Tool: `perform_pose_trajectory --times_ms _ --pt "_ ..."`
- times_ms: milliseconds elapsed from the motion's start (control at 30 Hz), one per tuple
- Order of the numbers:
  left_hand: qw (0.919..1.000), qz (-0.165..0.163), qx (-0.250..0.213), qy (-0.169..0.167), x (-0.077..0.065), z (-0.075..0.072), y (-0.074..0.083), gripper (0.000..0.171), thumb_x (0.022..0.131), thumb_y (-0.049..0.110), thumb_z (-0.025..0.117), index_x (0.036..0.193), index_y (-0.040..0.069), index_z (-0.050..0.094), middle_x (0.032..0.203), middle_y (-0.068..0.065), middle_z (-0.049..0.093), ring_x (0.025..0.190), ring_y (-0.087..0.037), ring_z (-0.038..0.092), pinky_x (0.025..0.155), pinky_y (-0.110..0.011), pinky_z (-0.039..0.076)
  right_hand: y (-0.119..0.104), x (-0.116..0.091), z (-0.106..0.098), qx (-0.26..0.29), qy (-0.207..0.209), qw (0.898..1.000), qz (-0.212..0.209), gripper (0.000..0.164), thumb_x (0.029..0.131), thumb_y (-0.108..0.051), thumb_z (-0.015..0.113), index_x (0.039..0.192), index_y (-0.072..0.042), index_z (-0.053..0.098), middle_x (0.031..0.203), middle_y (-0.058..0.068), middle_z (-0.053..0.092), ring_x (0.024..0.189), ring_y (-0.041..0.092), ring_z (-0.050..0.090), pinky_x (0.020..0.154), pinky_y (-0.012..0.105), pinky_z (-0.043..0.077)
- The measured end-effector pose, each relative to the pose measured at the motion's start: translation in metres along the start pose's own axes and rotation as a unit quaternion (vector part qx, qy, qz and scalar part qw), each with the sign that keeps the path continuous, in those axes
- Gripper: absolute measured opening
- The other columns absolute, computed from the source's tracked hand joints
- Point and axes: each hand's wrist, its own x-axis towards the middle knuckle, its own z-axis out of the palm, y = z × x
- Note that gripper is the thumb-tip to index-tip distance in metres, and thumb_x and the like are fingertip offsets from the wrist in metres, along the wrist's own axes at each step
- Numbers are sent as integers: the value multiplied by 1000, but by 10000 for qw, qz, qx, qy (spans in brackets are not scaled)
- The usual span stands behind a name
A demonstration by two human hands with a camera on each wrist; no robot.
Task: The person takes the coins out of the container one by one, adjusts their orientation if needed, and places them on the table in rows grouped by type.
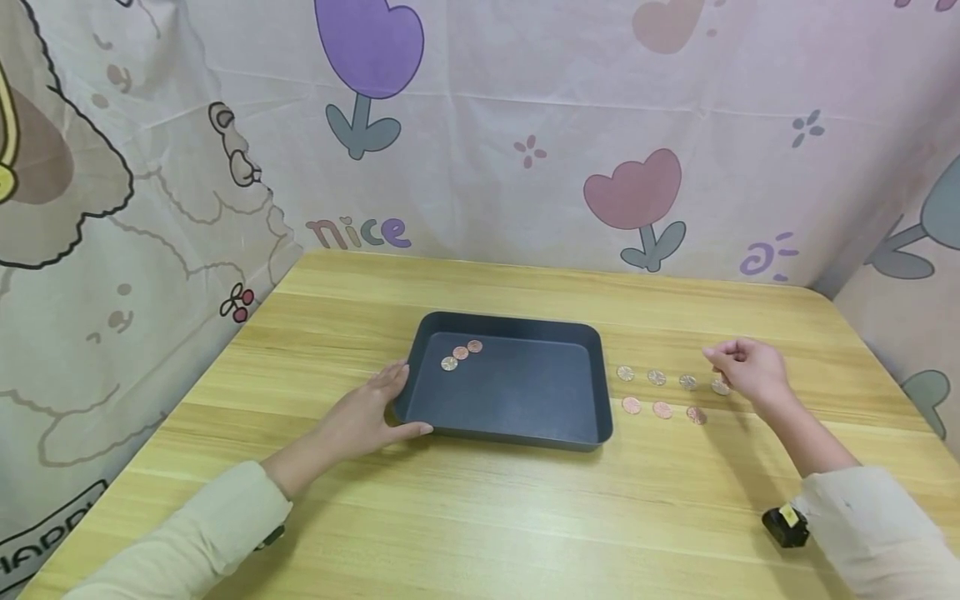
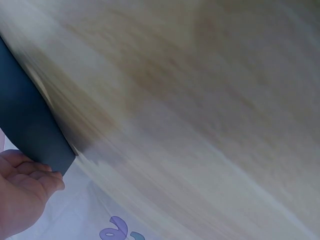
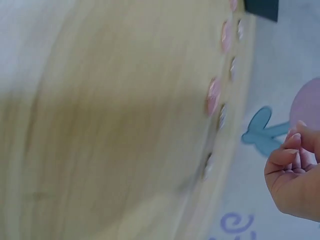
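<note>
Numbering ten in plain view: small round coins, thin and flat, in two finishes. Three lie in the tray (image 1: 517, 392) in a slanting line toward its far left, one silvery coin (image 1: 449, 364) and two coppery coins (image 1: 461, 353); seven lie just to the right of it in two rows, four in the silvery row (image 1: 657, 377), farther off, and three in the coppery row (image 1: 662, 410), nearer. Tray: dark, rectangular, shallow-walled, upright. Left hand (image 1: 358, 421): at the tray's near left corner, fingers extended along the side wall, thumb at the front edge. Right hand (image 1: 753, 375): raised over the far right end of the silvery row, fingers curled, thumb and fingertips drawn together; whether a coin sits between them cannot be told. Step in hand, by judgement: coins handled singly on the right, tray steadied on the left. Next move, by judgement: calls for a fine fingertip pinch on a thin rim and a light, steady touch at the tray. Surface (image 1: 487, 508): pale yellow wood grain, softly shadowed beneath the right forearm. Attire: pale sleeves; small black device (image 1: 785, 527) at the right cuff. Room: pale printed cloth (image 1: 480, 200) behind and at both sides, with tulips, cartoon figures and the word "nice".
</note>
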Motion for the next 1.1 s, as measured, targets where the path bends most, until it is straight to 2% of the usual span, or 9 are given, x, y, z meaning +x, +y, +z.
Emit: perform_pose_trajectory --times_ms 167,367,567,833,1100 --pt "10000 9 -8 11 0 0 -1 96 75 62 63 138 -6 36 148 -21 30 136 -39 30 108 -52 33 -20 -4 10 408 -39 9987 -303 27 93 -25 56 91 2 56 61 -15 54 52 0 48 44 20 44" --pt "10000 30 2 46 0 -1 -1 96 75 62 63 138 -7 37 148 -21 31 136 -39 31 108 -52 33 -48 -8 27 747 -292 9947 -638 29 92 -23 58 94 6 57 60 -16 52 52 1 47 44 19 43" --pt "10000 7 -47 -13 -1 -1 0 97 76 62 63 138 -7 35 148 -21 30 136 -39 30 108 -53 32 -74 -11 46 1038 -540 9893 -867 23 91 -17 58 92 5 57 60 -15 50 51 1 44 45 18 42" --pt "10000 5 -49 -28 -1 -1 0 97 76 61 63 139 -7 35 149 -21 29 136 -39 30 108 -53 32 -99 -12 68 1328 -753 9825 -1071 20 90 -12 60 90 8 57 60 -9 50 50 1 43 45 17 40" --pt "10000 10 -84 -23 0 0 0 96 76 60 64 139 -7 34 149 -20 29 136 -39 30 108 -53 33 -116 -11 95 1235 -894 9811 -1190 19 89 -15 61 88 5 60 64 -3 53 53 6 47 49 18 44"
